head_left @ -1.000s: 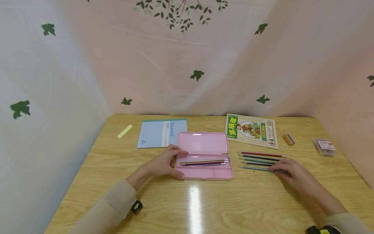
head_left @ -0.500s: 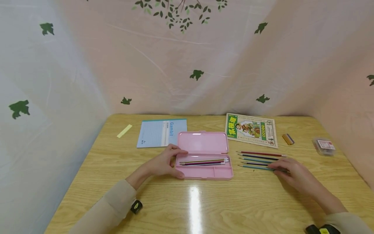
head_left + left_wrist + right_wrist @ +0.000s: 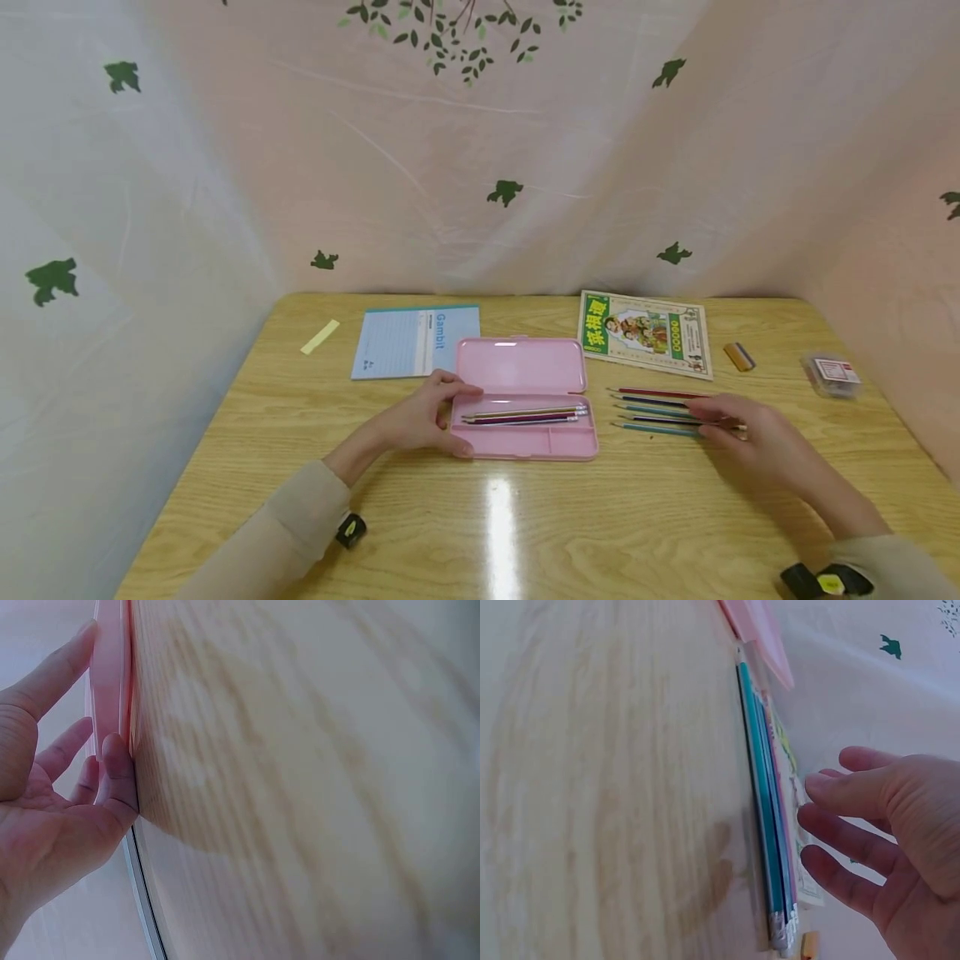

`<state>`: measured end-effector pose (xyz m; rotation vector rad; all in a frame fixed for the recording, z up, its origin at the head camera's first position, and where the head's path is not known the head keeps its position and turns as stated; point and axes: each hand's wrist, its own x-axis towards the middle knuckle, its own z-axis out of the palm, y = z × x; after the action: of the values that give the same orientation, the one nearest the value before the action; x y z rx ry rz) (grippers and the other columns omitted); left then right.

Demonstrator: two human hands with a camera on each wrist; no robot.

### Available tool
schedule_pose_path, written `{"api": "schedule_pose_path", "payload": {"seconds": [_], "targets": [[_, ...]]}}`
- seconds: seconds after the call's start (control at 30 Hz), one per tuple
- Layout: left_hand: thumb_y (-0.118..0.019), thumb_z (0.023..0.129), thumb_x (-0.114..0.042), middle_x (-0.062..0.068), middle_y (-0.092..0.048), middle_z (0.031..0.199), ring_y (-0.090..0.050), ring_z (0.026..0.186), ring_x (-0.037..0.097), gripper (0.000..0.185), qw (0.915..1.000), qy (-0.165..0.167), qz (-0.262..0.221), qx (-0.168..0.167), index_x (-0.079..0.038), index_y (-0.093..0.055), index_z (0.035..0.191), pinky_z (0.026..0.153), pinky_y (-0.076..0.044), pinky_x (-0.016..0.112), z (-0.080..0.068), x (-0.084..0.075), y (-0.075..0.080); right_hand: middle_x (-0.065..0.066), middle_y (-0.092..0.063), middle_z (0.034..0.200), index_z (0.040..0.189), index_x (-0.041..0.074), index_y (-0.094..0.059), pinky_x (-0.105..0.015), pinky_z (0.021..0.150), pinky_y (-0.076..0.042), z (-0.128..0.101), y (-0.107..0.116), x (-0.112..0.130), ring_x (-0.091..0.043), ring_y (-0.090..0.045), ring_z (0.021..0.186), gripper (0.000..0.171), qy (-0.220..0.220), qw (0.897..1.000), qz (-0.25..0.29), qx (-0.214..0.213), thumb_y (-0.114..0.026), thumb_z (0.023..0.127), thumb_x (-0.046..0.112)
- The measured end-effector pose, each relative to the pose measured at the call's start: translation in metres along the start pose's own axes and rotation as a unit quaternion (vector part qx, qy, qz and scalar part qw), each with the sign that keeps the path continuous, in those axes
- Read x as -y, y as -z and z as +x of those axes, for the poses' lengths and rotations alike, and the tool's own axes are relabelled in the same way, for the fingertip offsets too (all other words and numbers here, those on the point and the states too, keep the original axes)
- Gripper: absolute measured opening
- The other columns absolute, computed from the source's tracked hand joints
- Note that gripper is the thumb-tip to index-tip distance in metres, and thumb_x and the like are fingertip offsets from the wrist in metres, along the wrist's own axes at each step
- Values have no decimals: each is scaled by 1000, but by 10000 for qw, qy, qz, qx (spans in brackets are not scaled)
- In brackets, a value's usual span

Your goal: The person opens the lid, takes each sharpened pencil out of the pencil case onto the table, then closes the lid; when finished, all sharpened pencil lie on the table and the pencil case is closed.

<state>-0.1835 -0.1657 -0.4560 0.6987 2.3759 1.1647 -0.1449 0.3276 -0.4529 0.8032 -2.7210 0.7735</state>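
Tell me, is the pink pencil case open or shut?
Open: the pink pencil case has its lid laid back flat, pencils visible in its tray, left hand at its end.

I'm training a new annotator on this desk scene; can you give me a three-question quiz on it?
1. True or false: the pink pencil case lies open.
2. Which hand touches the case: A left hand, B right hand?
3. Fill in: the loose pencils lie on the table, to the ____ of the case.

Key: 1 true; 2 A; 3 right.
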Motion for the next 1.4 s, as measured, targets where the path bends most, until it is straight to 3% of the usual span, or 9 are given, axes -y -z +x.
{"api": "schedule_pose_path", "payload": {"seconds": [0.17, 0.33, 0.5, 0.73, 0.97, 1.17, 1.4], "targets": [[-90, 78, -31, 5, -34, 135, -44, 98, 21, 79, 10000, 9, -2, 5, -20, -53, 147, 78, -40, 33, 0, 0, -1, -11, -75, 108, 128, -1, -67, -11, 80, -49, 10, 4, 9, -6, -70, 95, 48, 185, 9988, 451, 81, -78, 82, -9], [-89, 79, -30, 5, -34, 135, -43, 102, 22, 78, 10000, -22, 17, 0, -19, -53, 147, 79, -40, 33, 0, -1, 0, -3, -75, 112, 142, 12, -60, -7, 88, -42, 22, 1, 24, -10, -71, 99, 59, 217, 9989, 388, 141, -79, 86, 4], [-89, 79, -30, 6, -34, 135, -42, 106, 23, 79, 10000, -71, 0, -7, -17, -52, 148, 80, -39, 33, -2, -1, -1, 3, -71, 123, 138, 14, -64, -15, 90, -46, 38, -8, 38, -13, -67, 110, 49, 177, 9983, 365, 414, -76, 91, 12], [-89, 80, -29, 7, -34, 134, -43, 100, 22, 79, 9999, -113, -50, -4, -16, -51, 148, 79, -39, 32, -1, 0, -1, -5, -71, 124, 133, 5, -66, -40, 85, -56, 67, -27, 60, -19, -69, 109, 44, 502, 9933, 804, 658, -74, 91, 1], [-90, 79, -28, 7, -34, 134, -43, 98, 22, 79, 10000, -80, -53, -9, -17, -52, 148, 78, -39, 33, 0, 0, -1, -8, -72, 119, 142, 1, -57, -38, 87, -56, 94, -51, 82, -23, -70, 104, 49, 543, 9813, 1361, 1251, -68, 95, -1], [-89, 79, -29, 5, -34, 136, -43, 103, 22, 80, 10000, -20, -23, 9, -18, -51, 149, 81, -40, 34, 0, -1, 0, -8, -73, 117, 141, 3, -58, -37, 88, -56, 110, -72, 92, -23, -70, 106, 47, 722, 9778, 1220, 1544, -68, 96, 1], [-89, 79, -29, 6, -34, 136, -40, 109, 23, 79, 10000, -57, -77, -5, -17, -52, 148, 83, -39, 36, 0, 2, -1, -8, -69, 126, 146, 7, -54, -39, 94, -52, 118, -82, 99, -22, -66, 115, 54, 641, 9711, 1237, 1940, -69, 94, -2]]}}
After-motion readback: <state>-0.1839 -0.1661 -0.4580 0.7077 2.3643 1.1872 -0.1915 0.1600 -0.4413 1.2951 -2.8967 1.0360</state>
